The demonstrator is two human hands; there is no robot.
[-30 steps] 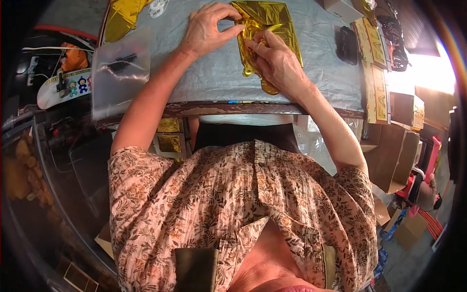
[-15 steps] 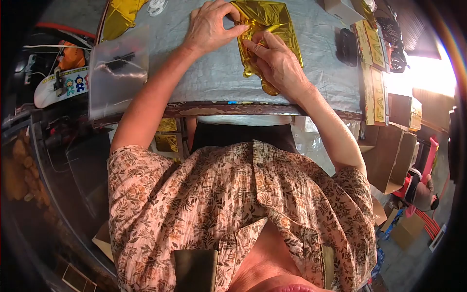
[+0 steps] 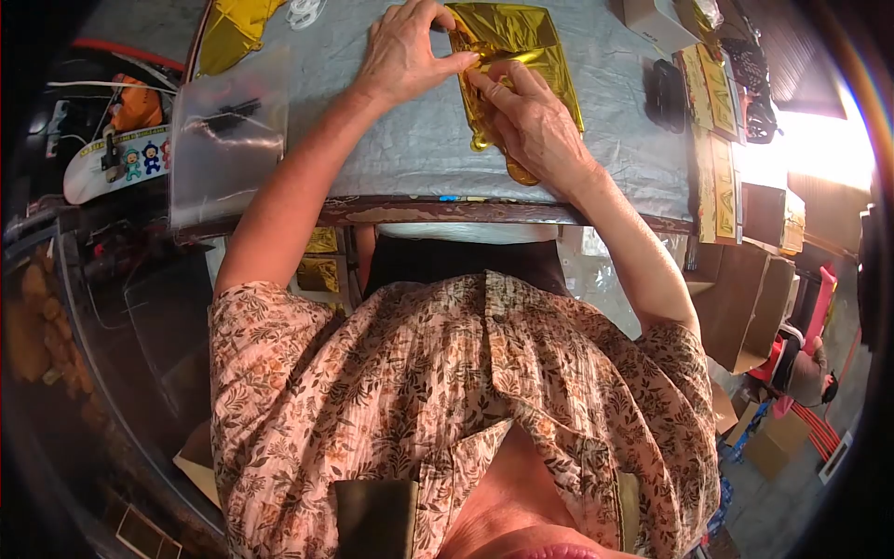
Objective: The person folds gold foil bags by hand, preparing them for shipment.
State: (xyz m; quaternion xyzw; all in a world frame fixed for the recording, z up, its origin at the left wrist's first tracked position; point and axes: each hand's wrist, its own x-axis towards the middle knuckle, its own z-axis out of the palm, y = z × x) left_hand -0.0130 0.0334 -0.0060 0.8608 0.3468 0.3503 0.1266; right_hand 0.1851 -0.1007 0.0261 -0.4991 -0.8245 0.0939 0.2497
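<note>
A shiny gold foil balloon (image 3: 549, 79), flat and creased, lies on the cloth-covered table at the far middle. My left hand (image 3: 406, 54) is at its left edge, thumb and fingers pinched on the crumpled part. From the near side, my right hand (image 3: 538, 121) rests over the foil with thumb and forefinger closed on it beside the left thumb. A rounded end of the foil pokes out beneath my right hand toward the table edge. The right hand's other fingers are curled and partly hidden.
More gold foil (image 3: 233, 33) lies at the table's far left, next to a white coil (image 3: 304, 11). A clear plastic sheet (image 3: 228, 149) covers the left corner. At the right are a black object (image 3: 666, 93), a white box (image 3: 659, 23) and yellow lettered strips (image 3: 717, 140). Another person (image 3: 808, 377) is at far right.
Both hands stay pinched on the foil, with only slight finger movement. The view has shifted slightly, and the crumpled foil at the left edge is a little more covered by my right hand.
</note>
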